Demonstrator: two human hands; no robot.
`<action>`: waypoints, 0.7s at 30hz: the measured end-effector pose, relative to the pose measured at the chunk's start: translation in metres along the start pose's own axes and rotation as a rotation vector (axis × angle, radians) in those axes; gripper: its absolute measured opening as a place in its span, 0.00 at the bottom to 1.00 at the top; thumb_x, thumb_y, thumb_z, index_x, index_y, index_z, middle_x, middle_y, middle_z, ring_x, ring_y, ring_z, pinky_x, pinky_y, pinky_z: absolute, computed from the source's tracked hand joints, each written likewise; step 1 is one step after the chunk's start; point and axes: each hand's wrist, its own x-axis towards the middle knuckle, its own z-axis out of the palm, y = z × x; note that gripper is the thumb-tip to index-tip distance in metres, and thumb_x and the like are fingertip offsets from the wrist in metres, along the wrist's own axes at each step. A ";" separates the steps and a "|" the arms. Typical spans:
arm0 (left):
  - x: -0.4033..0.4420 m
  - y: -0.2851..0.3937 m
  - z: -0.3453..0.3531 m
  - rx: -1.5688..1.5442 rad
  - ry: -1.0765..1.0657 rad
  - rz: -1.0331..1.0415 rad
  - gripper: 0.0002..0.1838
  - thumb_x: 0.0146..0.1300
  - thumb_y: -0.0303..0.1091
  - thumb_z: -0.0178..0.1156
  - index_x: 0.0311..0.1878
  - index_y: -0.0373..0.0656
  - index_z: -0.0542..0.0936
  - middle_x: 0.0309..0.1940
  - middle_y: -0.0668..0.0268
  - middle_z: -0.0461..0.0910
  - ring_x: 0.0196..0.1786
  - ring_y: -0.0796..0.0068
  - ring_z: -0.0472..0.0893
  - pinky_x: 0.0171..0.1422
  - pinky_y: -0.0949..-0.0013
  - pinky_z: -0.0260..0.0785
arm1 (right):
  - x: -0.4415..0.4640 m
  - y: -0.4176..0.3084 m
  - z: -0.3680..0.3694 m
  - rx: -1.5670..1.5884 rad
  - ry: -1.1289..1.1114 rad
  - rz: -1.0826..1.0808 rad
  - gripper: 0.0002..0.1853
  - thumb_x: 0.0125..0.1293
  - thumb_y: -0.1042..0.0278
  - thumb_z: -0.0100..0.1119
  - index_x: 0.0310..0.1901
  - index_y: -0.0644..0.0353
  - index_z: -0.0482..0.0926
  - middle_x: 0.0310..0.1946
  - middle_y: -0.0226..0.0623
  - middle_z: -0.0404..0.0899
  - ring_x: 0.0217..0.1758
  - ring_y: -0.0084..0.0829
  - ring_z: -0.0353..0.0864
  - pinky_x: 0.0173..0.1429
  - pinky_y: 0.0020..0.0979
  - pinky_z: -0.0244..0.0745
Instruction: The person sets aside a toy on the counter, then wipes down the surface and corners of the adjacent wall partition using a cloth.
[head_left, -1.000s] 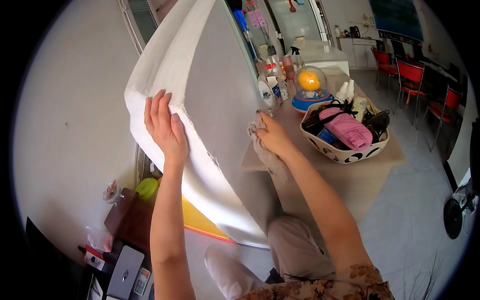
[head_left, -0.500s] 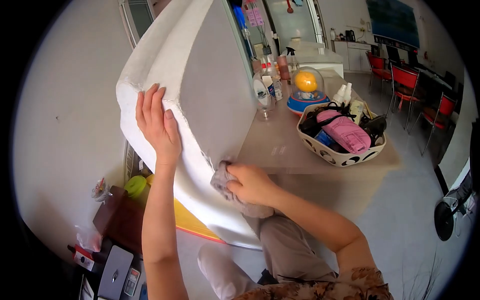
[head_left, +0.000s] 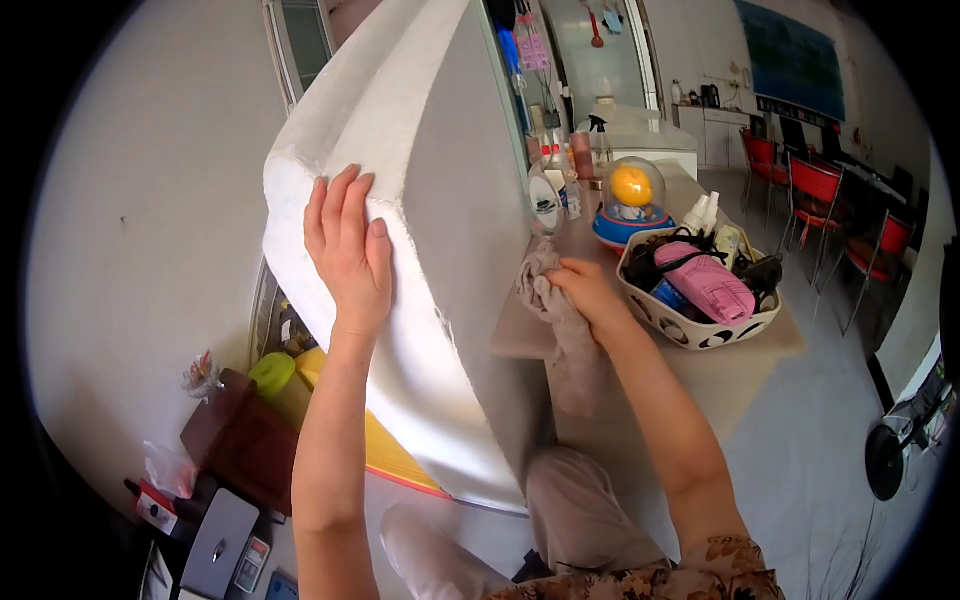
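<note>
Head view: your right grip (head_left: 592, 298) holds the greyish cloth (head_left: 568, 335) between white casing (head_left: 420, 335) and basket (head_left: 692, 331); your left hand (head_left: 350, 262) rests, fingers extended, on the casing. Best brace there and gather the cloth's hanging end.

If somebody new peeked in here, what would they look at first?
Probably the big white shape standing in the middle, with the person's left hand resting on its thick edge. Just right of it, the right hand grips a crumpled greyish cloth. Farther right, bright colours pop: a yellow ball on a toy's blue base, and a pink thing in the basket.
</note>
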 end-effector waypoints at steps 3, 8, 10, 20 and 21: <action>-0.003 0.002 -0.014 -0.083 -0.045 -0.023 0.21 0.69 0.30 0.54 0.65 0.45 0.77 0.69 0.62 0.74 0.77 0.50 0.59 0.80 0.53 0.49 | -0.010 -0.018 0.014 0.110 -0.013 -0.053 0.11 0.67 0.67 0.60 0.45 0.64 0.84 0.37 0.28 0.83 0.39 0.19 0.78 0.44 0.24 0.72; -0.060 0.016 -0.048 -0.134 -0.056 -0.091 0.24 0.69 0.29 0.52 0.68 0.40 0.73 0.72 0.55 0.68 0.76 0.47 0.60 0.79 0.49 0.49 | -0.009 -0.033 0.050 0.059 -0.018 -0.326 0.17 0.69 0.65 0.61 0.53 0.69 0.80 0.45 0.35 0.82 0.49 0.25 0.79 0.54 0.27 0.72; -0.091 0.022 -0.061 -0.144 -0.130 -0.149 0.22 0.74 0.33 0.50 0.68 0.40 0.72 0.71 0.54 0.68 0.76 0.48 0.61 0.79 0.50 0.49 | 0.004 -0.028 0.070 -0.077 0.045 -0.512 0.20 0.70 0.65 0.61 0.57 0.71 0.77 0.51 0.41 0.80 0.56 0.32 0.78 0.61 0.32 0.70; -0.221 0.062 -0.125 -0.286 -0.368 -0.542 0.16 0.67 0.22 0.55 0.57 0.39 0.77 0.64 0.55 0.74 0.68 0.49 0.68 0.72 0.50 0.58 | -0.083 0.058 0.113 -0.444 0.178 -0.687 0.26 0.67 0.71 0.56 0.65 0.73 0.69 0.65 0.56 0.67 0.66 0.56 0.70 0.70 0.42 0.67; -0.228 0.071 -0.126 -0.306 -0.395 -0.557 0.16 0.67 0.22 0.55 0.57 0.40 0.78 0.63 0.56 0.74 0.67 0.50 0.69 0.72 0.51 0.59 | -0.101 0.073 0.109 -0.486 0.166 -0.689 0.26 0.66 0.72 0.56 0.65 0.73 0.70 0.65 0.56 0.67 0.66 0.56 0.70 0.69 0.43 0.68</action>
